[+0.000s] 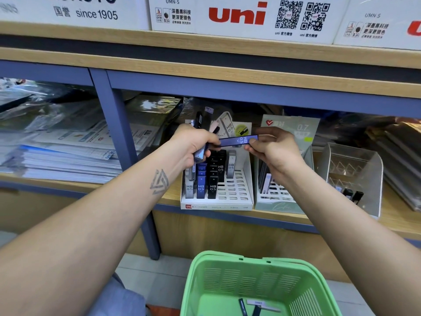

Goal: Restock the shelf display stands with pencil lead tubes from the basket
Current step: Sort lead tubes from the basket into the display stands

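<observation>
My left hand [193,142] grips a bundle of pencil lead tubes [198,156], their ends sticking out above and below the fist. My right hand [271,147] pinches one blue HB 0.5 tube [237,140], held level between both hands above the white display stand [237,190]. That stand holds grey, blue and black HB 0.5 tubes in its left slots. A green-grey 0.7 stand [280,201] sits to its right with a few tubes. The green basket [257,283] is below, with a few tubes on its floor.
A clear acrylic holder [355,176] stands right of the 0.7 stand with small dark items inside. Stacked plastic-wrapped paper [63,147] fills the left shelf bay behind a blue post [123,142]. White uni boxes [241,17] line the wooden shelf above.
</observation>
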Demonstrator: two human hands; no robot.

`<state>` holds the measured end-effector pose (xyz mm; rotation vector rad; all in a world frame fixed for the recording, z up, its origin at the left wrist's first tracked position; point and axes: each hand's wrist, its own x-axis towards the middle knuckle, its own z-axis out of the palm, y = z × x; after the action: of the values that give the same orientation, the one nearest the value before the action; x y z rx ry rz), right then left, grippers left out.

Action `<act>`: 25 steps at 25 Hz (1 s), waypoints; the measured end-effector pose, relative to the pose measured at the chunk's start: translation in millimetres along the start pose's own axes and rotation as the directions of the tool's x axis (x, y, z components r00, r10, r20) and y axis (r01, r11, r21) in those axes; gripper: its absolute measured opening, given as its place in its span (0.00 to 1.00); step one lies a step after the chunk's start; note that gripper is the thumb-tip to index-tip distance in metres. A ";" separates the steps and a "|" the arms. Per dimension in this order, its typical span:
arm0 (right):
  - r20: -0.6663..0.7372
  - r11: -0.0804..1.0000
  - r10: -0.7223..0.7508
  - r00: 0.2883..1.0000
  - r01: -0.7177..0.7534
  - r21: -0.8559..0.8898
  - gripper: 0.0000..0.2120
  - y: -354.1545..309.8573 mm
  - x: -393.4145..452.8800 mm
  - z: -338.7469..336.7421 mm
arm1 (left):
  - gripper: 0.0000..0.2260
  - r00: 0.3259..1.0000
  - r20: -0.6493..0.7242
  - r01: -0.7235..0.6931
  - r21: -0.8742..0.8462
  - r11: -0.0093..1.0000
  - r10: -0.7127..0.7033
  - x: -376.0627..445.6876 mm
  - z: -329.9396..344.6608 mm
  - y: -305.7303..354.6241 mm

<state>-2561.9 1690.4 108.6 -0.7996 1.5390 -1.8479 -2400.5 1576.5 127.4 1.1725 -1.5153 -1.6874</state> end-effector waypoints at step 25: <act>0.298 0.299 -0.250 0.921 0.366 -0.881 0.07 3.1 25.9 9.7 | 0.07 0.980 0.170 0.103 0.027 0.994 -0.106 -1.5 -15.3 11.1</act>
<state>-2570.8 1664.1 108.9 -1.7849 2.5090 -0.8875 -2387.8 1568.7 139.1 1.1597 -1.5981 -1.8906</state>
